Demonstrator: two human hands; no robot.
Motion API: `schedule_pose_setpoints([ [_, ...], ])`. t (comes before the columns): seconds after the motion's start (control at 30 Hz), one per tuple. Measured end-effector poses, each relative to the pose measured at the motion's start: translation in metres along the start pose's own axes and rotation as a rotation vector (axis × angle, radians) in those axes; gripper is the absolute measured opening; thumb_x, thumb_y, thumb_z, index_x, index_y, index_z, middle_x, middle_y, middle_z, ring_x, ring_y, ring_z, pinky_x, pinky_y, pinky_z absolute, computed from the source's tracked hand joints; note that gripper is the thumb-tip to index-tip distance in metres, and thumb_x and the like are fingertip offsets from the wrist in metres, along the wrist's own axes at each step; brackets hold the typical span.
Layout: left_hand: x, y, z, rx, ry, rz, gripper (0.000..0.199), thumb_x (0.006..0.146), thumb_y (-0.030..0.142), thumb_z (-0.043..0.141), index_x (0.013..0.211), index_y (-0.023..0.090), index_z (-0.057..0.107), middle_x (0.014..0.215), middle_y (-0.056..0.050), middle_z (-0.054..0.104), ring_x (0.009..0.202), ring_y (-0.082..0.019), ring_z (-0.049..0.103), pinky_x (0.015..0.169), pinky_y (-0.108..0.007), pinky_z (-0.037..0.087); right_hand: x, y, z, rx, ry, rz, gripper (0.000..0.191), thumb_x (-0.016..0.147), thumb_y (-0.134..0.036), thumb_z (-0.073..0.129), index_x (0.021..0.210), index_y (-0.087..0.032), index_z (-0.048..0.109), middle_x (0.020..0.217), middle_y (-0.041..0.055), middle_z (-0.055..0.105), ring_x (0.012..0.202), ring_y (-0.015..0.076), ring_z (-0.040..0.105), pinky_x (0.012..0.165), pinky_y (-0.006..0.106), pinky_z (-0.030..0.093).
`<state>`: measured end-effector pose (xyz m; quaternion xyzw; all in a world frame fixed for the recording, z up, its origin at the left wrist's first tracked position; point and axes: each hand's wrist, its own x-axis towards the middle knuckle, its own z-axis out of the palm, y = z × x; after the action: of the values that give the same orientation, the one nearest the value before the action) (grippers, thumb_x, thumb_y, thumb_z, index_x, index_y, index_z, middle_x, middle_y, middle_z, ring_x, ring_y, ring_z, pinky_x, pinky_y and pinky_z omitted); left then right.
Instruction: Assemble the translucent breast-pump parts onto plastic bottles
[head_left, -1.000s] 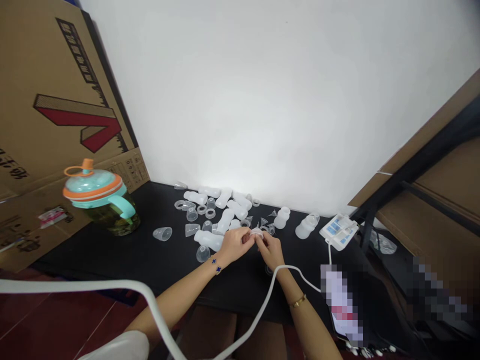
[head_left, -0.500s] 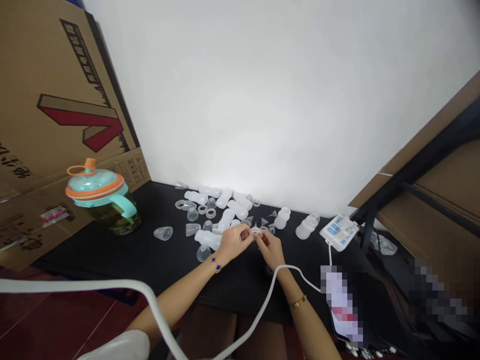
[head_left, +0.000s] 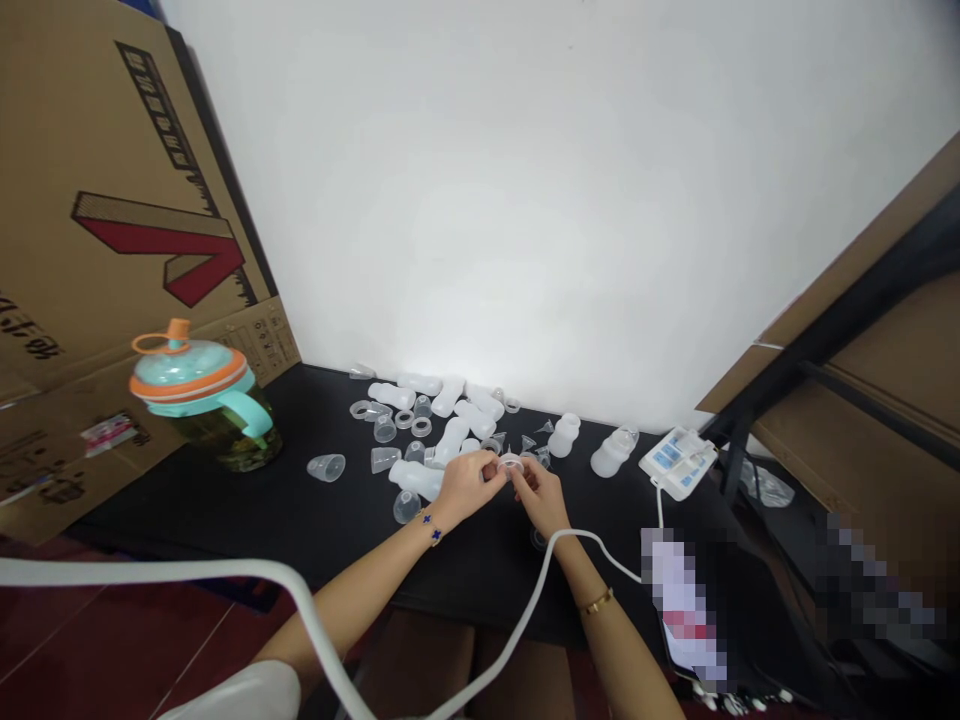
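My left hand (head_left: 471, 484) and my right hand (head_left: 543, 496) meet over the black table, fingers closed in a pinch. Between them they hold a small white bottle ring (head_left: 511, 461), with a clear teat tip poking up through it. Just beyond my fingers lie clear silicone teats (head_left: 528, 442). White feeding bottles (head_left: 451, 440) lie on their sides left of and behind my left hand, among loose rings (head_left: 421, 427) and clear caps (head_left: 385, 459). Near my left wrist is a clear domed cap (head_left: 407, 506). To the right, a bottle (head_left: 564, 436) stands without a top.
Another bottle (head_left: 614, 452) with a clear top leans beside a white power strip (head_left: 678, 463). A pixelated phone (head_left: 686, 610) lies at right. A teal-and-orange jug (head_left: 217, 400) stands left by a cardboard box (head_left: 112, 130). A white cable (head_left: 525, 625) crosses before my arms.
My hands stay in nearly the same place, still pinching the ring. The ring shows slightly more between my fingers. The view has shifted very slightly.
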<state>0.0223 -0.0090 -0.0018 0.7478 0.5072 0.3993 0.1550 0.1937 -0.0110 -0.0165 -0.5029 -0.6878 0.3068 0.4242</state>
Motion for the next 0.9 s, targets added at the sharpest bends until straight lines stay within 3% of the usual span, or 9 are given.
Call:
schedule_pose_setpoints([
  [0.9, -0.0012, -0.0001, 0.0037, 0.014, 0.031, -0.006, 0.023, 0.084, 0.030, 0.059, 0.064, 0.019, 0.054, 0.061, 0.003, 0.055, 0.058, -0.012, 0.050, 0.060, -0.024, 0.036, -0.0007, -0.0029, -0.0010, -0.097, 0.009, -0.052, 0.033, 0.093, -0.046, 0.053, 0.077, -0.020, 0.066, 0.061, -0.0008, 0.058, 0.057, 0.0144, 0.054, 0.054, 0.023, 0.042],
])
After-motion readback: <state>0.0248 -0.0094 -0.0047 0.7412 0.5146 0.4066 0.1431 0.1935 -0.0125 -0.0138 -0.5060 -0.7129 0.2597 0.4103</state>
